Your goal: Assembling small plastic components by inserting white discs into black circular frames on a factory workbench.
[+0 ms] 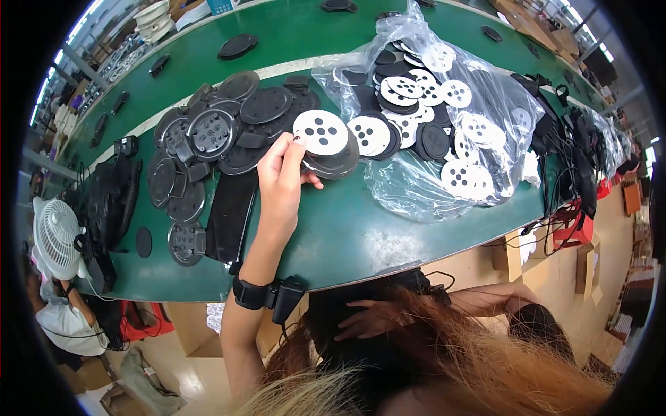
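My left hand [279, 172] is raised over the near side of the table, thumb and fingers closed on the edge of a white disc [321, 130] with several dark round spots. Directly under that disc is a dark round plate [338, 163], partly covered by it; I cannot tell whether the hand grips the plate too. My right hand [373, 316] lies below the table edge against my dark clothing, fingers spread and holding nothing. Left of the raised hand is a heap of black round plates [211, 132]. To its right, a clear plastic bag [409, 187] spills white discs [461, 177] and black discs [433, 141].
A black flat strip [230, 215] lies by the plate heap. Along the left edge are a white fan [58, 225] and a black bag [109, 197]. Black cables [555, 187] crowd the right side. More black plates [238, 46] sit across the green table [333, 239].
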### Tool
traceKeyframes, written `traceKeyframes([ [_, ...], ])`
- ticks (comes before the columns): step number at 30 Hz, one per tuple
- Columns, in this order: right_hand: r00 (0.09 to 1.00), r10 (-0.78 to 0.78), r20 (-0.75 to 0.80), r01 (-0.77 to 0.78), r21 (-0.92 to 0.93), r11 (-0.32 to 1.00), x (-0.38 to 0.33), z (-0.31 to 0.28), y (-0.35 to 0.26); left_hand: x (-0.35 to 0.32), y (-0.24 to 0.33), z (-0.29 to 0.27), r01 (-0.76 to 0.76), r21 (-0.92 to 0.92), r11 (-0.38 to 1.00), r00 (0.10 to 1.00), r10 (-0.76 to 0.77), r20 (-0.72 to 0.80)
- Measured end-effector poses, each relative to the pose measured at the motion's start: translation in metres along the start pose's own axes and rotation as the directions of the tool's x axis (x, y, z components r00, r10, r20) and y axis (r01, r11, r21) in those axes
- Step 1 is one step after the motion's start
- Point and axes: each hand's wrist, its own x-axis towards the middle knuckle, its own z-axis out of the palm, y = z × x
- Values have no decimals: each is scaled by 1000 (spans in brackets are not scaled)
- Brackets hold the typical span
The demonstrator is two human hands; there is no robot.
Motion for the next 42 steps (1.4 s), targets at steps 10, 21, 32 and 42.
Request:
traceKeyframes([
  [10,892,276,359,436,-846,-307,49,60,-86,1,0,0,-10,13,1000,1000,10,0],
  [21,934,357,8,59,-989,-133,44,43,-63,-2,-2,-1,12,63,998,1000,-14,28],
  [32,920,385,-68,161,-831,-532,-10,78,-103,2,-1,-3,-19,53,998,1000,18,16],
  [42,975,87,-205,-102,-760,-642,-2,93,-87,-2,1,-1,-29,45,999,998,26,52],
])
